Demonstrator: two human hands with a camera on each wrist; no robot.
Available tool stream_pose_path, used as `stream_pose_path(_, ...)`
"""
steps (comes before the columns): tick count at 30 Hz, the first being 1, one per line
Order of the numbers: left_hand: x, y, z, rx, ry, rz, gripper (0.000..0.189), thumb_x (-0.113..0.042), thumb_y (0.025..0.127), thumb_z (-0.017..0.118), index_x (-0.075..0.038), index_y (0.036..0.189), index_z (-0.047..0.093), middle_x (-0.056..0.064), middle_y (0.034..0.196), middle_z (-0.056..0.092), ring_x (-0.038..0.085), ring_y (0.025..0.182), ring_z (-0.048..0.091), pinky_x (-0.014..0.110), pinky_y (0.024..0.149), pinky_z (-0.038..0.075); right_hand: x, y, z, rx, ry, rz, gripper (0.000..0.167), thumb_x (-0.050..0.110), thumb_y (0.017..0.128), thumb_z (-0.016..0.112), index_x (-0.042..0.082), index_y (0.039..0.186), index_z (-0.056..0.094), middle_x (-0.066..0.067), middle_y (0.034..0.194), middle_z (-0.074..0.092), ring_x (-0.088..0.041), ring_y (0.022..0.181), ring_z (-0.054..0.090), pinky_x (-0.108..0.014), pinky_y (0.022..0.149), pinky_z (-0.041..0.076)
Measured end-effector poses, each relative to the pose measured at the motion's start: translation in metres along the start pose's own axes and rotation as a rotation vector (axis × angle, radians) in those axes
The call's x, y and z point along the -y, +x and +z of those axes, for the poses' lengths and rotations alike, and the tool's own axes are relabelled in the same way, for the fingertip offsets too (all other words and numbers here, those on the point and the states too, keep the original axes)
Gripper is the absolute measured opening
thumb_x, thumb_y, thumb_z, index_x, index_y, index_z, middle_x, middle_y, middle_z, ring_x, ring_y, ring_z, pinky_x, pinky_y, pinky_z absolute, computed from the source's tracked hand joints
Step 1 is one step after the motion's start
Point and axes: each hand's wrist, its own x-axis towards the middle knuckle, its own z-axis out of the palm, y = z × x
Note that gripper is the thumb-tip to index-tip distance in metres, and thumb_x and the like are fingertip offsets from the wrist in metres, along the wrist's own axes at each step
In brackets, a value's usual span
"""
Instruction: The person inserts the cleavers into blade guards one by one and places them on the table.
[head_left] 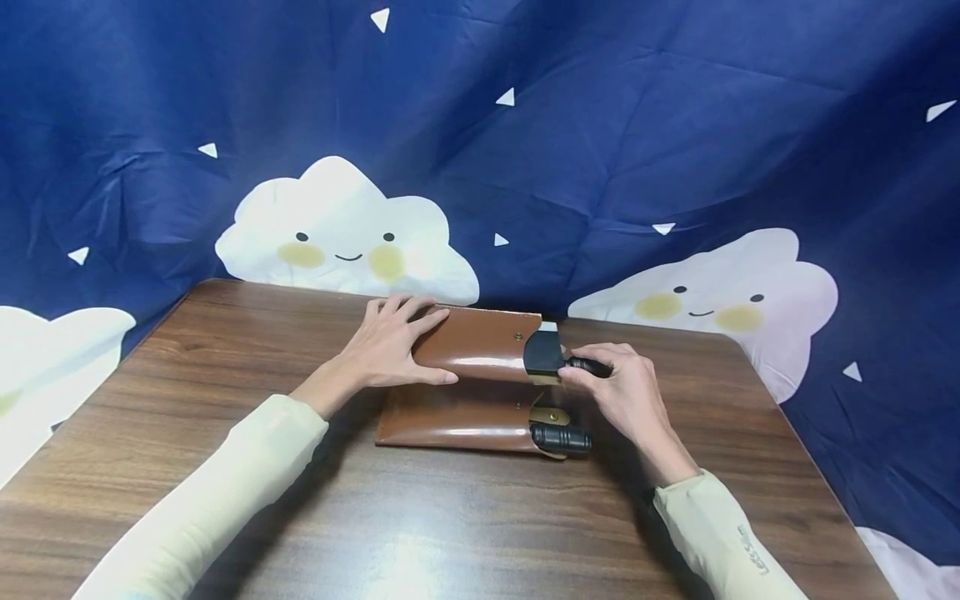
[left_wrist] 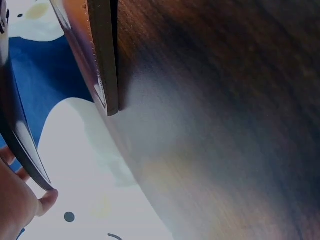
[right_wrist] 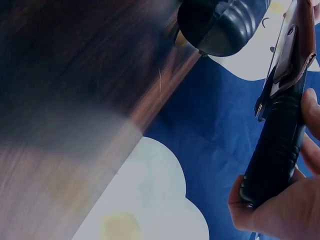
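My left hand (head_left: 393, 342) grips the closed end of a brown leather sheath (head_left: 480, 342), thumb along its near side and fingers over the far edge. From the sheath's open right end sticks a black-handled tool with a broad, flat dark part (head_left: 543, 353); the rest of it is hidden inside. My right hand (head_left: 626, 387) holds its ribbed black handle (right_wrist: 275, 145), fingers curled round it in the right wrist view. Nearer me lies a second brown sheath (head_left: 457, 425), with another black ribbed handle (head_left: 561, 439) protruding on the right. The held sheath is raised above the table.
Both sheaths are at the far middle of a brown wood-grain table (head_left: 420, 517). Close behind the table's far edge hangs a blue cloth (head_left: 525, 167) printed with white clouds and small triangles. A snap strap (head_left: 551, 415) projects from the lying sheath.
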Motion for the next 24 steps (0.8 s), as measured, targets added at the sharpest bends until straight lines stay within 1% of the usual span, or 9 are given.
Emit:
stream_pose_path(8, -0.0002, 0.0015, -0.0014, -0.002, 0.007, -0.003, 0.108, -0.091, 0.068, 0.058, -0.021, 0.151, 0.052, 0.004, 0.148, 0.046, 0.031, 0.134, 0.035, 0.056, 0.099, 0.027, 0.0027, 0.0003, 0.0023, -0.003, 0.023, -0.010, 0.027, 0.014, 0.079, 0.088, 0.003, 0.103, 0.080, -0.009, 0.105, 0.076, -0.029, 0.098, 0.067, -0.045, 0.082, 0.050)
stream_pose_path(16, 0.0016, 0.0009, -0.0027, 0.002, 0.008, 0.011, 0.107, -0.090, 0.069, 0.059, -0.021, 0.151, 0.052, 0.005, 0.149, 0.046, 0.032, 0.135, 0.035, 0.056, 0.098, 0.028, 0.0049, -0.0004, 0.0033, 0.002, 0.036, -0.037, 0.026, 0.012, 0.081, 0.086, 0.002, 0.105, 0.079, -0.010, 0.105, 0.076, -0.029, 0.102, 0.066, -0.045, 0.085, 0.050)
stream_pose_path(22, 0.0011, 0.0005, -0.0033, 0.014, 0.015, 0.004, 0.108, -0.090, 0.069, 0.058, -0.021, 0.151, 0.051, 0.006, 0.150, 0.045, 0.032, 0.135, 0.035, 0.056, 0.098, 0.028, 0.0058, 0.0001, 0.0040, -0.005, 0.044, -0.047, 0.026, 0.012, 0.082, 0.085, 0.001, 0.104, 0.079, -0.009, 0.105, 0.076, -0.029, 0.102, 0.066, -0.044, 0.085, 0.049)
stream_pose_path(24, 0.0011, 0.0007, -0.0029, 0.009, 0.022, 0.006, 0.108, -0.090, 0.069, 0.058, -0.021, 0.151, 0.052, 0.006, 0.149, 0.046, 0.032, 0.134, 0.035, 0.056, 0.097, 0.028, 0.0058, 0.0001, 0.0045, -0.002, 0.045, -0.043, 0.025, 0.013, 0.083, 0.085, 0.001, 0.105, 0.079, -0.009, 0.105, 0.076, -0.029, 0.102, 0.066, -0.044, 0.086, 0.049)
